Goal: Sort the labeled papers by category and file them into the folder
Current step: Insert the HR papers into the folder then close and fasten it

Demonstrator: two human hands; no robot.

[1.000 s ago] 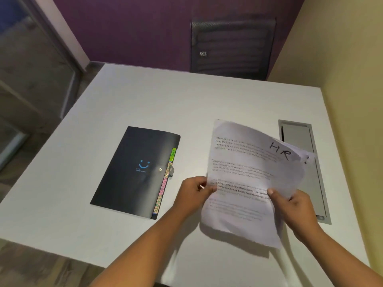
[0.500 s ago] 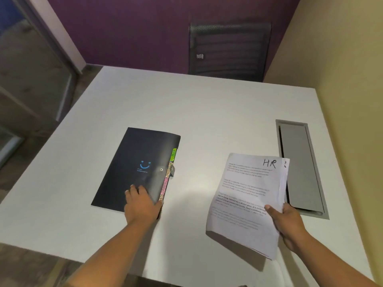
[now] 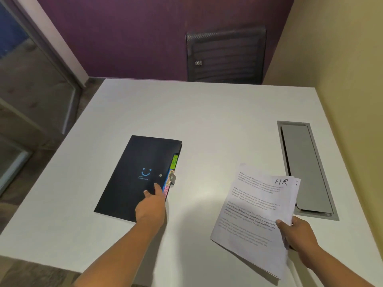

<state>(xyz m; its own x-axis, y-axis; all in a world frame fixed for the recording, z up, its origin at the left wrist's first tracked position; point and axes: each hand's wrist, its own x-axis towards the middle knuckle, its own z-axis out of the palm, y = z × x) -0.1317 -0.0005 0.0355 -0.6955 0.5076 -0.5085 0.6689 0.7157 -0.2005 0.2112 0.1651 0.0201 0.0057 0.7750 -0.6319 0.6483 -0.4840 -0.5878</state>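
Observation:
A black folder (image 3: 132,175) with a blue smiley mark lies closed on the white table (image 3: 207,129); coloured tabs (image 3: 173,162) stick out along its right edge. My left hand (image 3: 152,206) rests on the folder's lower right corner, fingers stretched forward over the cover. My right hand (image 3: 298,233) grips a stack of printed papers (image 3: 252,214) by their right edge, thumb on top, holding them above the table. The top sheet bears a handwritten "HR" at its upper right. The sheets below it are hidden apart from their edges.
A grey metal cable hatch (image 3: 304,166) is set into the table on the right, partly under the papers. A black mesh chair (image 3: 226,56) stands behind the far edge. A yellow wall runs close along the right side.
My left hand let go of the papers and moved left onto the folder, then slid up its right edge. My right hand alone now holds the stack, lowered and drawn right.

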